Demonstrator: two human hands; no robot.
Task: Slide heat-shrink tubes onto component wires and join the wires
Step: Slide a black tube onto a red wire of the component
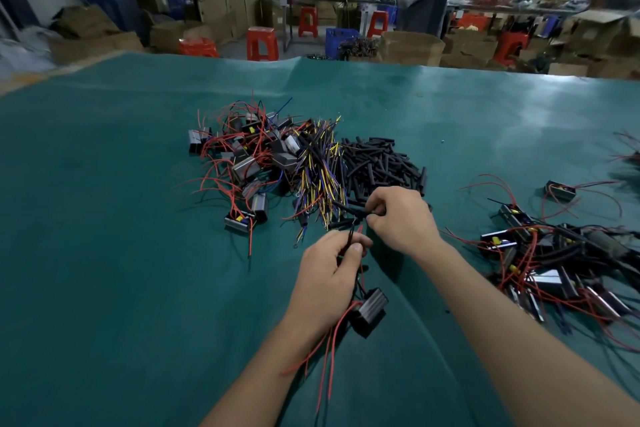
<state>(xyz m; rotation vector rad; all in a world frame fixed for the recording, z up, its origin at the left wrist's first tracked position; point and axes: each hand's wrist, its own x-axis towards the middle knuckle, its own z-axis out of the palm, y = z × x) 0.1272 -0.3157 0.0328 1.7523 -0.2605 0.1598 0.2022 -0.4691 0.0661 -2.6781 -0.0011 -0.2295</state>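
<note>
Pinching a thin black wire [350, 236] between thumb and curled fingers, the left hand [329, 274] is hovering over the green cloth [104, 253], while a ribbed black component [369, 310] is dangling under it with red leads [325, 357] trailing toward the wrist. The right hand [401, 218] is gripping a matte black tube [349, 210] in its fingertips, just beyond the wire's tip. Behind the hands, a heap of short tubes [377, 166] is lying beside a bundle of yellow and blue wires [322, 177] and a tangle of boxy components [249, 163]. More wired components [554, 253] are sitting at the right. Red stools [262, 43] are standing beyond the table.
</note>
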